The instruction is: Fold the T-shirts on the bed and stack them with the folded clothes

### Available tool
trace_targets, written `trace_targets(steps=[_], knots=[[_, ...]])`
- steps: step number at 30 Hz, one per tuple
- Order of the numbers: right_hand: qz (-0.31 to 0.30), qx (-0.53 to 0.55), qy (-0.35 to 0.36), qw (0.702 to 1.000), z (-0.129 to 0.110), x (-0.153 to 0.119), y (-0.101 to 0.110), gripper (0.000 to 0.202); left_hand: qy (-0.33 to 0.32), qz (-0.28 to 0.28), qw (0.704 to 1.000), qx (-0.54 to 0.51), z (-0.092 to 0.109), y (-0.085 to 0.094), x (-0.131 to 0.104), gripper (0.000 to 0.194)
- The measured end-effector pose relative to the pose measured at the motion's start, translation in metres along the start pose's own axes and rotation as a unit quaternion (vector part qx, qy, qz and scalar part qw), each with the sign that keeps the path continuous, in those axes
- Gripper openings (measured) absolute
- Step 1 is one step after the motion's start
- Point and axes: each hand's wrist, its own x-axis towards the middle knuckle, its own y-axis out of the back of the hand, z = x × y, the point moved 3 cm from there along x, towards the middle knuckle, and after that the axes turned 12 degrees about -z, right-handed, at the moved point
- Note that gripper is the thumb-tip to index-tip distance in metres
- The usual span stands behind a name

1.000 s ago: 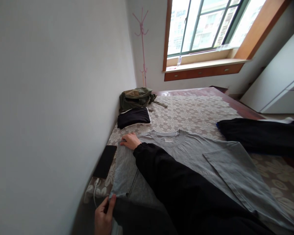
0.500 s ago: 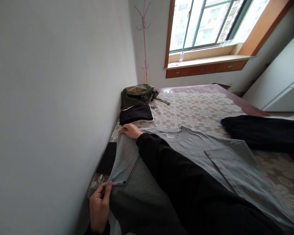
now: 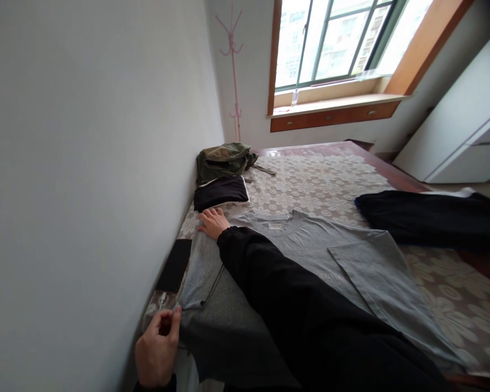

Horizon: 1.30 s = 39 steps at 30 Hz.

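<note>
Pinching a grey shirt (image 3: 310,245) with the left hand (image 3: 157,345), resting the right hand (image 3: 214,222) on its shoulder

The shirt lies face up and spread out on a bed covered with a floral cloth (image 3: 302,179), its collar pointing away from the person. At lower left, the left hand has its thumb and forefinger pressed together on the outer corner of one short sleeve; the other fingers are curled in. The right arm, in a black jacket sleeve (image 3: 269,272), reaches across the shirt. Its hand lies palm down, fingers loosely spread, touching the top edge of the shirt near the shoulder; the thumb is hard to make out.

Just beside the shirt's left edge, near the wall (image 3: 106,163), lies a black phone (image 3: 175,265) with a white cable (image 3: 162,299) at its near end. Just beyond the right hand is a folded black garment (image 3: 222,193), then a green bag (image 3: 224,159). More dark clothing (image 3: 428,215) lies to the right.
</note>
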Motion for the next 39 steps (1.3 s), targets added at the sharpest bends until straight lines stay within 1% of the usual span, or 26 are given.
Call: trace_targets(steps=[2, 4, 5, 6, 8, 11, 13, 15, 19, 21, 23, 25, 27, 28, 30, 32, 34, 36, 37, 39], knots=[[0.006, -0.014, 0.01, 1.0, -0.003, -0.012, 0.006, 0.049, -0.052, 0.067, 0.995, 0.049, 0.007, 0.006, -0.005, 0.037], [0.007, -0.032, 0.046, 0.998, -0.011, -0.027, 0.007, 0.053, -0.141, 0.129, 0.979, 0.072, 0.016, 0.006, -0.011, 0.035], [0.005, -0.04, 0.067, 0.997, -0.017, -0.035, 0.005, 0.053, -0.189, 0.144, 0.968, 0.076, 0.02, 0.003, -0.013, 0.034], [0.0, -0.047, 0.086, 0.995, -0.023, -0.044, 0.001, 0.053, -0.234, 0.146, 0.958, 0.077, 0.024, -0.002, -0.015, 0.032], [-0.02, -0.05, 0.095, 0.994, -0.035, -0.06, -0.011, 0.056, -0.299, 0.122, 0.943, 0.082, 0.031, -0.017, -0.015, 0.032], [-0.057, -0.035, 0.05, 0.997, -0.043, -0.076, -0.03, 0.066, -0.335, 0.059, 0.932, 0.123, 0.034, -0.042, -0.012, 0.045], [-0.075, -0.015, 0.017, 0.997, -0.041, -0.08, -0.034, 0.068, -0.347, 0.032, 0.921, 0.172, 0.032, -0.055, -0.012, 0.054], [-0.083, 0.002, -0.008, 0.997, -0.036, -0.079, -0.031, 0.068, -0.355, 0.026, 0.909, 0.218, 0.028, -0.062, -0.013, 0.056], [-0.08, 0.016, -0.043, 0.996, -0.03, -0.074, -0.01, 0.066, -0.357, 0.031, 0.895, 0.265, 0.02, -0.061, -0.014, 0.056], [-0.08, 0.018, -0.057, 0.995, -0.035, -0.081, -0.003, 0.067, -0.357, 0.021, 0.894, 0.271, 0.016, -0.059, -0.013, 0.055], [-0.088, 0.018, -0.07, 0.993, -0.044, -0.1, -0.005, 0.071, -0.353, 0.005, 0.896, 0.269, 0.013, -0.058, -0.012, 0.055], [-0.098, 0.018, -0.072, 0.992, -0.052, -0.128, -0.015, 0.078, -0.34, -0.008, 0.904, 0.26, 0.011, -0.061, -0.01, 0.055], [-0.094, 0.027, -0.053, 0.994, -0.054, -0.16, -0.026, 0.082, -0.321, -0.015, 0.914, 0.247, 0.011, -0.067, -0.008, 0.056], [-0.088, 0.033, -0.043, 0.995, -0.052, -0.174, -0.028, 0.082, -0.311, -0.017, 0.92, 0.238, 0.013, -0.07, -0.006, 0.057], [-0.081, 0.043, -0.038, 0.995, -0.037, -0.197, -0.026, 0.08, -0.293, -0.025, 0.932, 0.213, 0.02, -0.078, -0.004, 0.063], [-0.077, 0.04, -0.068, 0.994, -0.013, -0.207, -0.013, 0.075, -0.284, -0.031, 0.941, 0.182, 0.031, -0.085, -0.002, 0.071], [-0.059, 0.031, -0.119, 0.991, 0.012, -0.207, 0.004, 0.069, -0.286, -0.027, 0.945, 0.156, 0.042, -0.089, -0.002, 0.077], [-0.028, 0.017, -0.16, 0.987, 0.03, -0.201, 0.017, 0.064, -0.296, -0.006, 0.945, 0.14, 0.052, -0.09, -0.006, 0.073], [-0.013, 0.009, -0.17, 0.985, 0.035, -0.197, 0.021, 0.063, -0.303, 0.008, 0.943, 0.136, 0.055, -0.09, -0.009, 0.07], [0.006, -0.007, -0.165, 0.986, 0.04, -0.191, 0.024, 0.062, -0.315, 0.031, 0.939, 0.135, 0.06, -0.089, -0.016, 0.064]])
